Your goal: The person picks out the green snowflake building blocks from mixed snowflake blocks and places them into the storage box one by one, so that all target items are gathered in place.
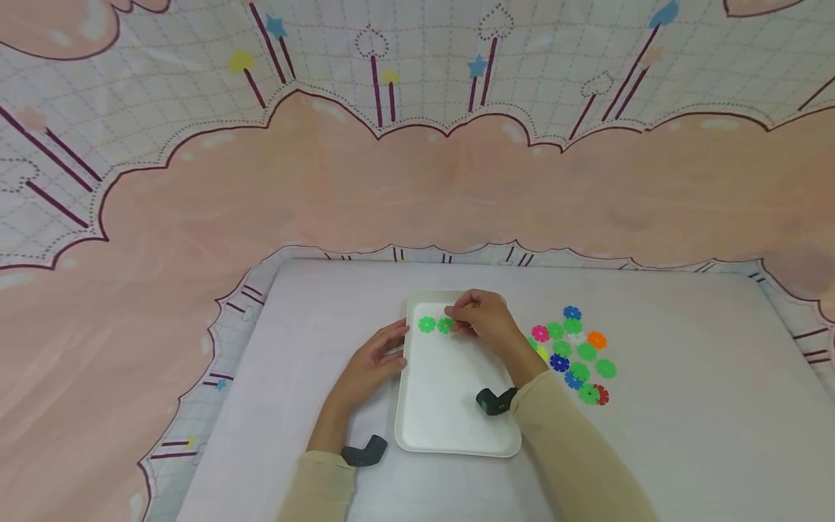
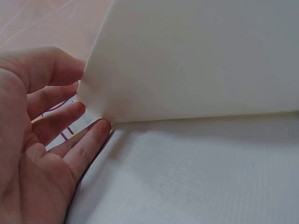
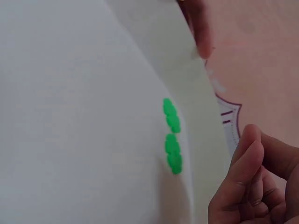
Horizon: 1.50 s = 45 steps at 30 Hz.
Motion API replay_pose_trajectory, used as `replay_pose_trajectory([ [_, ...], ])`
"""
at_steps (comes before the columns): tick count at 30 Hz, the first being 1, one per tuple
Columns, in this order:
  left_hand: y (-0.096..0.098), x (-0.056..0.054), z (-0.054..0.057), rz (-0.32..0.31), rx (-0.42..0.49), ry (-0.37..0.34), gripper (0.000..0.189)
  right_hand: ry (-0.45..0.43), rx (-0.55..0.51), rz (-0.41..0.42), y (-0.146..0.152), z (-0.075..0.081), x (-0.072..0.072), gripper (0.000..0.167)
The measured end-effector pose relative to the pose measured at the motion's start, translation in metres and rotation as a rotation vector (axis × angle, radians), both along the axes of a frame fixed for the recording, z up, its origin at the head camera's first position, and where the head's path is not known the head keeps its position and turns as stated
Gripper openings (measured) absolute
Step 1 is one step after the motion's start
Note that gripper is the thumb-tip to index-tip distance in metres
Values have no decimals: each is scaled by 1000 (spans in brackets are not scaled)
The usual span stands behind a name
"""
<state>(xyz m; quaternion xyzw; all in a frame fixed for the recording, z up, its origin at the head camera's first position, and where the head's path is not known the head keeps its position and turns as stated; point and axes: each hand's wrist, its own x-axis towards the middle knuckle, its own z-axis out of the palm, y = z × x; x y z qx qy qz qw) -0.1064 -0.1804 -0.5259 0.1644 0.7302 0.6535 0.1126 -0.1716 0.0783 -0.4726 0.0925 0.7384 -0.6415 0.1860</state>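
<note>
A white rectangular tray (image 1: 450, 391) lies on the table in front of me. Two green flower-shaped plastic discs (image 1: 427, 325) lie side by side inside its far end; the right wrist view shows this green pair (image 3: 172, 135) along the tray wall. My left hand (image 1: 375, 362) rests at the tray's left side, its relaxed, spread fingertips (image 2: 100, 128) against the outer edge. Over the tray's far right part is my right hand (image 1: 484, 319), close to the second disc. Its thumb and index fingertip (image 3: 250, 151) meet, and no disc shows between them.
Right of the tray lies a loose spread of flower-shaped discs, mostly green (image 1: 605, 368), with blue (image 1: 572, 312), orange (image 1: 596, 340), pink (image 1: 540, 333) and red among them. A white cloth (image 1: 691, 377) covers the table; a patterned pink curtain (image 1: 417, 188) hangs behind it.
</note>
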Motion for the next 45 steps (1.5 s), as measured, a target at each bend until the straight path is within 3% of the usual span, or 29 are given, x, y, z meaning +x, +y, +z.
replay_pose_trajectory([
  [9,2,0,-2,-19,31,19,56,89,86,73,43,33,13,28],
  [22,0,1,2,-6,3,32,56,133,313,116,117,46,50,32],
  [27,1,1,3,-8,6,30,56,196,415,149,144,46,64,36],
  [33,1,1,2,-5,5,35,57,210,548,199,172,38,77,39],
  [45,0,0,-1,-10,21,38,55,120,635,197,219,11,90,52],
])
